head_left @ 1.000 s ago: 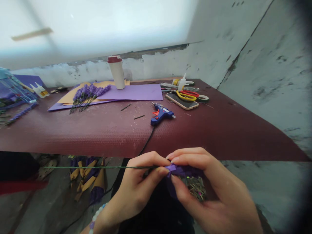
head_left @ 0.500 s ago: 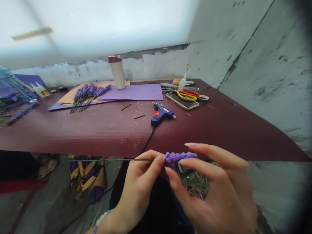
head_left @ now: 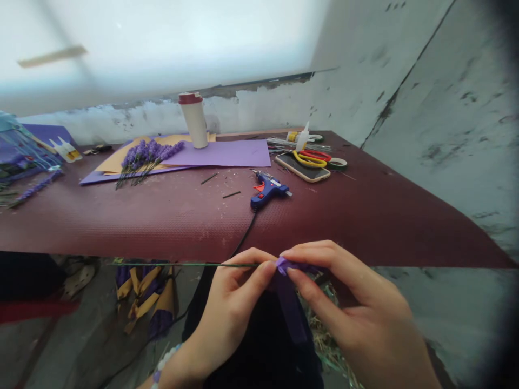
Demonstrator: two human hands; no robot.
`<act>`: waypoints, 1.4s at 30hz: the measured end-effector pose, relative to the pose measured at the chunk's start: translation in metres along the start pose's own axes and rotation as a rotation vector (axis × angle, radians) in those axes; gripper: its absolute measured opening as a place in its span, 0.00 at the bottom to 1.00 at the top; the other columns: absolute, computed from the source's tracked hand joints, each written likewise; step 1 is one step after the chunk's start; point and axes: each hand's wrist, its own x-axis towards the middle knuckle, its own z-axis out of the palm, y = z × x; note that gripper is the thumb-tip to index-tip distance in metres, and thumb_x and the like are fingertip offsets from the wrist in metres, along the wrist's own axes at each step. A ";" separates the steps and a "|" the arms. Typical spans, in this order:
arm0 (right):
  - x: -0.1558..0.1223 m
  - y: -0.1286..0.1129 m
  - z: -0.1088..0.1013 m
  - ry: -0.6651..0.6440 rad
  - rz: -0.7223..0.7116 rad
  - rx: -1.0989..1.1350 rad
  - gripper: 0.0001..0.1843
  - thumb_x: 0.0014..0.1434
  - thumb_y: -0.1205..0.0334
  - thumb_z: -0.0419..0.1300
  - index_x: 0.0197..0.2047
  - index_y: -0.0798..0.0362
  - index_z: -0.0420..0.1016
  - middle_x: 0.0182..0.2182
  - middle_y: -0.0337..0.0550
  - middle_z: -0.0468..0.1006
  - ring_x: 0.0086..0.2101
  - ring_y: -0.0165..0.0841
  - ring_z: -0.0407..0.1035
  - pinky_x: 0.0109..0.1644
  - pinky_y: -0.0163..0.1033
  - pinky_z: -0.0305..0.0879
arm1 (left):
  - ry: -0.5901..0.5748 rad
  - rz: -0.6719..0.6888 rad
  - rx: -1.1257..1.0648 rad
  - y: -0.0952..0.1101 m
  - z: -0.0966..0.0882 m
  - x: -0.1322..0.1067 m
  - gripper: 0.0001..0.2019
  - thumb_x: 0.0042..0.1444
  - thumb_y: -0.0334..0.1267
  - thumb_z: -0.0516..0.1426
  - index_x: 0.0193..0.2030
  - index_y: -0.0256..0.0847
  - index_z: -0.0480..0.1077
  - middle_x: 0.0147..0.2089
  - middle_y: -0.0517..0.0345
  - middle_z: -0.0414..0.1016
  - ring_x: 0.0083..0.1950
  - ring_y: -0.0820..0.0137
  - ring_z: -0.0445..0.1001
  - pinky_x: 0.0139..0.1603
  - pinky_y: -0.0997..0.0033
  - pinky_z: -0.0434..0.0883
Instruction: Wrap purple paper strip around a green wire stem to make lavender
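Note:
My left hand (head_left: 231, 308) pinches a thin green floral wire (head_left: 182, 265) between thumb and fingertips, and the wire runs out to the left. At the wire's right end, my right hand (head_left: 357, 308) pinches a purple paper strip (head_left: 290, 308). The strip is wrapped around the wire tip, and its loose length hangs down past my dark lap. Below my right hand lies a tangled bundle of straw-like stems (head_left: 326, 337), partly hidden by the hand.
A dark red mat (head_left: 121, 227) covers the table ahead, holding a blue glue gun (head_left: 268, 190), a phone (head_left: 302, 167), yellow-handled scissors (head_left: 310, 158), a white tumbler (head_left: 193, 121) and purple paper flowers (head_left: 146, 159) on purple sheets. Purple-and-yellow paper pieces (head_left: 148, 294) sit below the table.
My right hand has closed from a spread grip to a tight pinch at the wire tip. The crinkled purple piece now shows as a strip wound there, with a long end hanging down.

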 end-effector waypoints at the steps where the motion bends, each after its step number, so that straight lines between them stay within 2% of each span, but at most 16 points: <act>1: 0.000 -0.001 -0.001 0.002 0.007 0.008 0.05 0.62 0.66 0.61 0.38 0.45 0.77 0.33 0.31 0.81 0.33 0.25 0.77 0.38 0.27 0.73 | -0.008 0.025 0.050 0.000 -0.001 -0.001 0.10 0.63 0.42 0.61 0.35 0.40 0.79 0.31 0.60 0.78 0.34 0.73 0.71 0.37 0.78 0.69; 9: -0.002 -0.007 -0.006 0.026 0.036 0.045 0.05 0.60 0.66 0.62 0.36 0.45 0.78 0.31 0.32 0.82 0.30 0.28 0.77 0.35 0.29 0.74 | -0.059 0.273 0.345 0.004 -0.009 -0.006 0.10 0.67 0.38 0.57 0.38 0.41 0.79 0.33 0.60 0.79 0.33 0.72 0.73 0.36 0.76 0.68; 13: 0.000 -0.008 -0.005 0.027 0.045 0.070 0.06 0.59 0.67 0.62 0.34 0.45 0.78 0.29 0.32 0.82 0.28 0.28 0.76 0.33 0.29 0.74 | -0.054 0.325 0.394 0.003 -0.008 -0.007 0.10 0.67 0.38 0.57 0.39 0.41 0.79 0.32 0.59 0.77 0.32 0.72 0.72 0.35 0.76 0.68; 16: 0.002 -0.004 -0.003 0.024 0.083 0.067 0.05 0.58 0.66 0.63 0.33 0.46 0.78 0.29 0.33 0.82 0.28 0.29 0.76 0.32 0.31 0.74 | -0.018 0.249 0.379 0.002 -0.005 -0.005 0.11 0.67 0.39 0.57 0.38 0.40 0.79 0.31 0.58 0.77 0.32 0.71 0.71 0.34 0.75 0.67; 19: 0.006 0.003 0.000 0.008 0.187 0.076 0.03 0.58 0.63 0.64 0.33 0.47 0.80 0.28 0.36 0.82 0.28 0.32 0.76 0.31 0.33 0.74 | 0.026 0.078 0.308 0.001 -0.002 0.004 0.12 0.66 0.40 0.57 0.35 0.39 0.79 0.30 0.58 0.76 0.31 0.70 0.70 0.34 0.75 0.67; 21: 0.010 0.010 0.003 -0.031 0.267 0.119 0.03 0.58 0.61 0.65 0.33 0.47 0.81 0.28 0.36 0.82 0.28 0.32 0.76 0.30 0.34 0.74 | 0.008 0.008 0.260 -0.001 -0.003 0.012 0.12 0.65 0.40 0.58 0.34 0.39 0.79 0.30 0.59 0.75 0.32 0.70 0.71 0.36 0.75 0.68; 24: 0.015 0.017 0.005 -0.040 0.342 0.185 0.05 0.57 0.58 0.66 0.33 0.48 0.81 0.28 0.37 0.83 0.29 0.33 0.78 0.30 0.34 0.75 | -0.045 -0.012 0.253 -0.002 -0.007 0.018 0.14 0.67 0.44 0.55 0.39 0.40 0.80 0.34 0.58 0.78 0.36 0.69 0.74 0.40 0.74 0.70; 26: 0.017 0.020 0.006 -0.016 0.344 0.184 0.06 0.56 0.56 0.66 0.32 0.48 0.82 0.28 0.38 0.84 0.29 0.35 0.78 0.32 0.36 0.76 | -0.055 0.001 0.323 -0.001 -0.011 0.016 0.15 0.69 0.44 0.53 0.43 0.41 0.80 0.39 0.56 0.81 0.40 0.66 0.76 0.43 0.72 0.71; 28: 0.018 0.022 0.006 0.009 0.324 0.140 0.06 0.56 0.56 0.66 0.32 0.49 0.82 0.28 0.38 0.84 0.28 0.35 0.78 0.35 0.39 0.77 | -0.023 0.010 0.485 0.003 -0.013 0.009 0.14 0.69 0.42 0.53 0.42 0.41 0.80 0.40 0.55 0.83 0.41 0.65 0.78 0.43 0.70 0.72; 30: 0.018 0.024 0.005 0.040 0.289 0.075 0.06 0.57 0.57 0.65 0.33 0.48 0.82 0.28 0.38 0.84 0.28 0.34 0.77 0.37 0.40 0.77 | 0.037 -0.007 0.727 0.010 -0.014 -0.001 0.12 0.66 0.39 0.56 0.34 0.41 0.79 0.30 0.58 0.82 0.31 0.67 0.78 0.34 0.72 0.70; 31: 0.018 0.024 0.005 0.050 0.270 0.046 0.06 0.57 0.57 0.65 0.33 0.48 0.82 0.29 0.38 0.84 0.28 0.34 0.77 0.36 0.40 0.77 | 0.049 0.034 0.824 0.014 -0.014 -0.005 0.15 0.66 0.38 0.56 0.29 0.41 0.77 0.23 0.61 0.78 0.24 0.69 0.74 0.27 0.73 0.67; 33: 0.018 0.025 0.002 0.040 0.219 0.014 0.05 0.58 0.59 0.64 0.33 0.48 0.81 0.29 0.38 0.84 0.29 0.35 0.78 0.36 0.40 0.76 | 0.053 0.251 0.933 0.023 -0.012 -0.011 0.18 0.68 0.37 0.54 0.26 0.40 0.74 0.21 0.62 0.75 0.20 0.71 0.73 0.23 0.74 0.66; 34: 0.019 0.024 0.001 0.021 0.193 0.012 0.05 0.59 0.60 0.64 0.34 0.48 0.81 0.30 0.39 0.84 0.30 0.35 0.78 0.35 0.39 0.76 | 0.059 0.420 0.980 0.027 -0.011 -0.012 0.14 0.67 0.36 0.55 0.30 0.39 0.75 0.24 0.61 0.77 0.23 0.71 0.75 0.25 0.73 0.68; 36: 0.019 0.023 -0.002 -0.038 0.148 0.029 0.04 0.59 0.61 0.64 0.34 0.48 0.81 0.31 0.38 0.84 0.32 0.35 0.78 0.35 0.38 0.76 | 0.058 0.688 1.080 0.032 -0.009 -0.008 0.07 0.66 0.33 0.57 0.43 0.36 0.76 0.36 0.54 0.83 0.36 0.65 0.80 0.38 0.70 0.75; 38: 0.019 0.022 -0.004 -0.092 0.133 0.057 0.04 0.59 0.62 0.64 0.34 0.48 0.81 0.31 0.38 0.84 0.31 0.34 0.78 0.35 0.37 0.75 | 0.033 0.793 1.193 0.031 -0.008 0.001 0.08 0.67 0.32 0.56 0.49 0.34 0.75 0.43 0.49 0.84 0.44 0.62 0.81 0.46 0.65 0.76; 42: 0.019 0.021 -0.006 -0.138 0.203 0.135 0.04 0.59 0.59 0.65 0.36 0.49 0.81 0.31 0.39 0.84 0.30 0.34 0.79 0.34 0.37 0.78 | 0.023 0.861 1.237 0.020 -0.008 0.014 0.09 0.69 0.32 0.53 0.44 0.35 0.76 0.33 0.54 0.83 0.32 0.66 0.78 0.34 0.67 0.74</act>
